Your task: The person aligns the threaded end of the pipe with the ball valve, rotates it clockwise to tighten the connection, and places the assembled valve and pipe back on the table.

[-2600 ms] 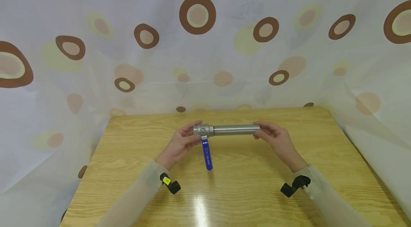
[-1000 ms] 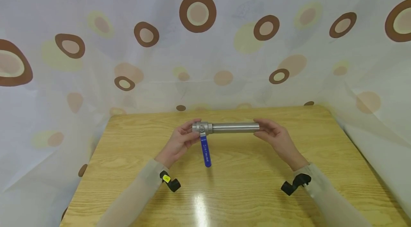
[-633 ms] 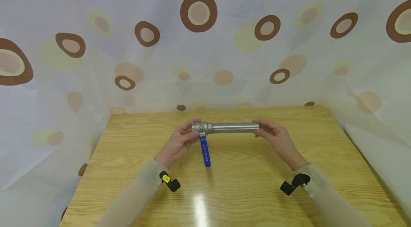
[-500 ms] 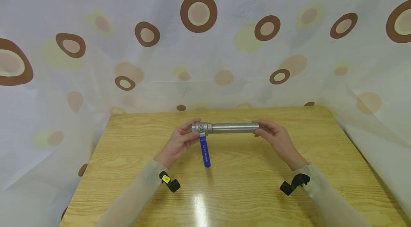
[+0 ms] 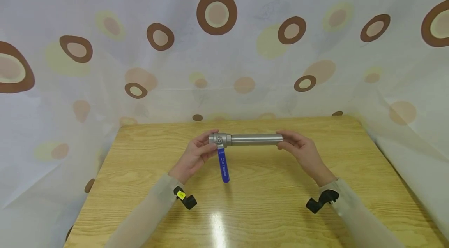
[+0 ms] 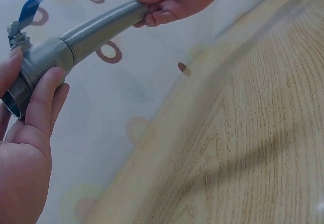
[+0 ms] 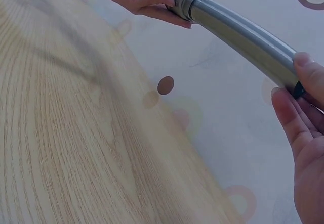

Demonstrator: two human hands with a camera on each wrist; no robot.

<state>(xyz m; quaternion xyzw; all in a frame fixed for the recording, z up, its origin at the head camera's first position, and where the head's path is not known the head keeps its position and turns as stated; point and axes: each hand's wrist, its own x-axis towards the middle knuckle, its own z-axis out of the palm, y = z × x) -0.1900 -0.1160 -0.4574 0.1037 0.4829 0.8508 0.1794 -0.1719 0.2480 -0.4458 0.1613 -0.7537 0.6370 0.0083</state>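
Note:
A silver metal valve [image 5: 220, 139] is joined to a straight steel pipe [image 5: 256, 139], held level above the table. Its blue lever [image 5: 223, 165] points toward the person. My left hand [image 5: 194, 157] grips the valve body between thumb and fingers. At the pipe's far end, my right hand [image 5: 308, 157] pinches the pipe with thumb and fingertips. In the left wrist view the valve [image 6: 48, 59] shows its open end beside the left hand [image 6: 30, 148]. The right wrist view has the pipe [image 7: 243, 37] running to the right hand [image 7: 309, 128].
A wooden table [image 5: 252, 209] lies under both hands, with a glare spot near its front. A pale sheet [image 5: 245, 61] with brown and yellow circles hangs behind it and at both sides. Each sleeved wrist bears a small black camera.
Compared with the oldest frame, valve and pipe sit slightly higher in the head view, both hands still holding them. Over the last half second almost nothing has shifted.

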